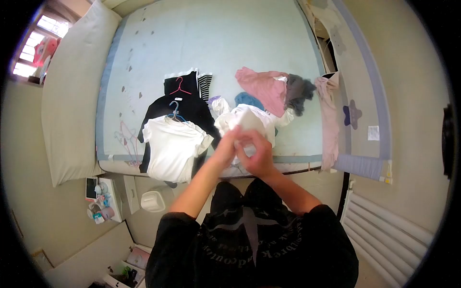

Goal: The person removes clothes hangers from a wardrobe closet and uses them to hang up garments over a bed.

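Observation:
My left hand [227, 147] and my right hand [258, 152] are close together over the bed's near edge, fingers curled and pinching. Between and beyond them is a white garment [248, 121], blurred, its kind not clear; both hands seem to grip its near edge. More white clothing lies right behind it, so the outlines merge. To the left, a white T-shirt [175, 146] on a blue hanger [175, 109] lies over a black garment [158, 109]. Further back is a folded black piece with a pink hanger [180, 87] on it.
Pink [264, 89] and dark grey clothing [300, 93] lie on the bed's right. Several loose hangers [127, 141] rest at the left near a long pillow [72, 96]. A bed rail [362, 161], radiator [384, 221], white bin [152, 201] and side cabinet [126, 194] surround the bed.

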